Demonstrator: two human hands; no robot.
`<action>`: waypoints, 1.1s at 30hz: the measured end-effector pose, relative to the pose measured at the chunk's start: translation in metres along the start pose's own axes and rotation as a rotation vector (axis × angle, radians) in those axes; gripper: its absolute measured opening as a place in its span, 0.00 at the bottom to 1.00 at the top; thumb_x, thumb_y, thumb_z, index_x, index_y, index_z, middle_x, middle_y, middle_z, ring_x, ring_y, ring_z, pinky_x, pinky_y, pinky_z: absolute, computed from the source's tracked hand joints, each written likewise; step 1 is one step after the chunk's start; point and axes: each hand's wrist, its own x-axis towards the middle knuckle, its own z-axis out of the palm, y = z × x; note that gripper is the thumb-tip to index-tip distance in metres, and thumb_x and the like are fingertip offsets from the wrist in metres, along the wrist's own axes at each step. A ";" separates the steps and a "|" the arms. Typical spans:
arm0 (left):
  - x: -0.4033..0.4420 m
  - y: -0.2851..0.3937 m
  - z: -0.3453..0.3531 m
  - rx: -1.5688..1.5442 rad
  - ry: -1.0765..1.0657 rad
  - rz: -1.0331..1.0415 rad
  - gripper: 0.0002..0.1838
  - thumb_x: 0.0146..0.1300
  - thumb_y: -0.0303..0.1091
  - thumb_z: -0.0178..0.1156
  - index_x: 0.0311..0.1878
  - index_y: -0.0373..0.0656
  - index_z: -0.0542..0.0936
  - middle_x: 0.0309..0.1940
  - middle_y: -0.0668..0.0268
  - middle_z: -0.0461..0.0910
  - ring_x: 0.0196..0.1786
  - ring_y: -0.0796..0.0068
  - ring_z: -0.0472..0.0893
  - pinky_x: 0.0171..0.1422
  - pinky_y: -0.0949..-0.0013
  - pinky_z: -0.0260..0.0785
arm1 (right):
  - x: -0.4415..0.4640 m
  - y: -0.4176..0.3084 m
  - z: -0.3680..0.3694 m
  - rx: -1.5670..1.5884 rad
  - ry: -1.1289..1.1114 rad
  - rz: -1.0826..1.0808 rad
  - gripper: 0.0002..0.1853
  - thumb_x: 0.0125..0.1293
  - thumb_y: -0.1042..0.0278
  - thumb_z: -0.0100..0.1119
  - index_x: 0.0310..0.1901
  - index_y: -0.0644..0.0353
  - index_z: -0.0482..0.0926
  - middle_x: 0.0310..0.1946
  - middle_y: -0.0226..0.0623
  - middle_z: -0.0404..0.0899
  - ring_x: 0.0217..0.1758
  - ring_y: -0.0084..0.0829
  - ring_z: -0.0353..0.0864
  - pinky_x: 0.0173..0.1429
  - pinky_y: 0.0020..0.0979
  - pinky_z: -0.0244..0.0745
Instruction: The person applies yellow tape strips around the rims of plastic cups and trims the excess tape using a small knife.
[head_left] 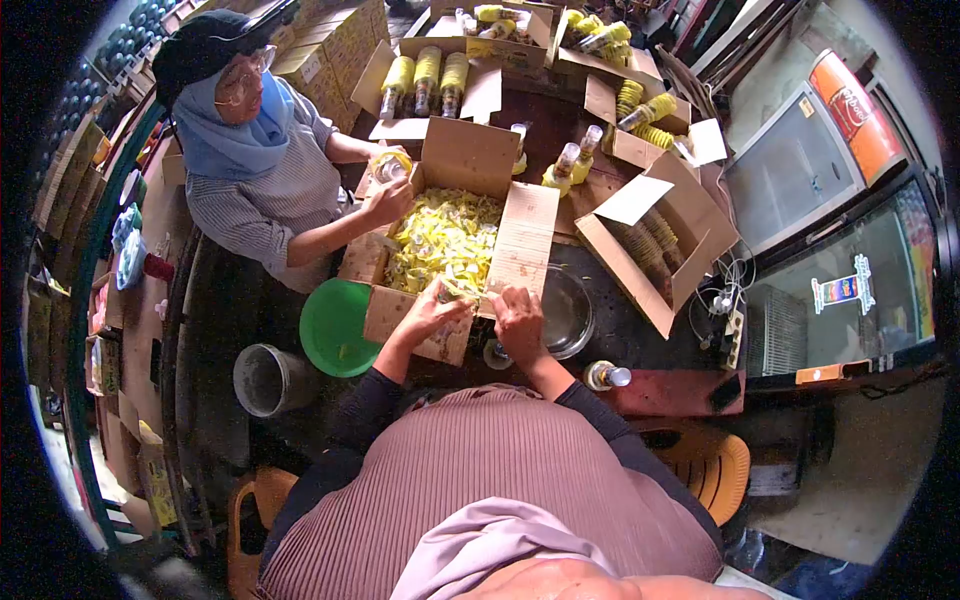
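In front of me a cardboard box (528,235) with raised flaps is filled with small yellow-and-white pieces (445,235), perhaps labels or wrappers. My left hand (433,310) is at the box's near edge, its fingers closed around something pale and partly see-through that I cannot make out. Beside it on the right, my right hand (520,322) is curled closed at the near right corner of the box. Its fingertips are turned away, so whatever it grips is hidden. A round metal bowl (585,318) is just right of that hand.
Opposite on the left, a person (255,180) holds a clear container (390,167). A green basin (325,330) and grey bucket (268,382) are left. Bottles (565,165) stand behind the box; another bottle (605,376) lies right. Open cartons (660,240) surround the far side.
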 end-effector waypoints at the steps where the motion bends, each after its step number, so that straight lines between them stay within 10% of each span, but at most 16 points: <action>1: 0.000 -0.001 -0.002 -0.097 -0.045 -0.091 0.23 0.58 0.38 0.66 0.54 0.40 0.71 0.42 0.67 0.78 0.40 0.78 0.76 0.43 0.73 0.71 | 0.001 0.000 0.004 0.000 -0.010 0.013 0.13 0.46 0.74 0.60 0.37 0.56 0.80 0.34 0.34 0.71 0.42 0.36 0.71 0.45 0.37 0.68; 12: 0.007 -0.037 -0.006 -0.237 -0.066 -0.239 0.32 0.64 0.33 0.62 0.61 0.34 0.53 0.46 0.55 0.78 0.46 0.68 0.81 0.46 0.66 0.78 | -0.001 0.003 0.015 0.328 0.033 0.310 0.02 0.52 0.72 0.56 0.29 0.56 0.78 0.32 0.38 0.74 0.44 0.40 0.76 0.48 0.40 0.71; 21: 0.011 -0.022 0.003 0.028 -0.140 -0.134 0.17 0.66 0.38 0.60 0.53 0.38 0.74 0.43 0.66 0.78 0.42 0.80 0.75 0.47 0.74 0.68 | -0.010 0.004 0.000 0.280 0.000 0.362 0.02 0.52 0.73 0.56 0.28 0.58 0.78 0.33 0.37 0.74 0.44 0.39 0.75 0.48 0.38 0.73; 33: 0.006 -0.017 0.018 0.071 -0.104 -0.127 0.26 0.54 0.33 0.71 0.51 0.36 0.69 0.42 0.61 0.78 0.45 0.75 0.77 0.48 0.71 0.71 | -0.003 -0.001 0.007 0.222 -0.068 0.301 0.03 0.52 0.72 0.56 0.29 0.57 0.78 0.34 0.36 0.74 0.44 0.38 0.75 0.49 0.37 0.74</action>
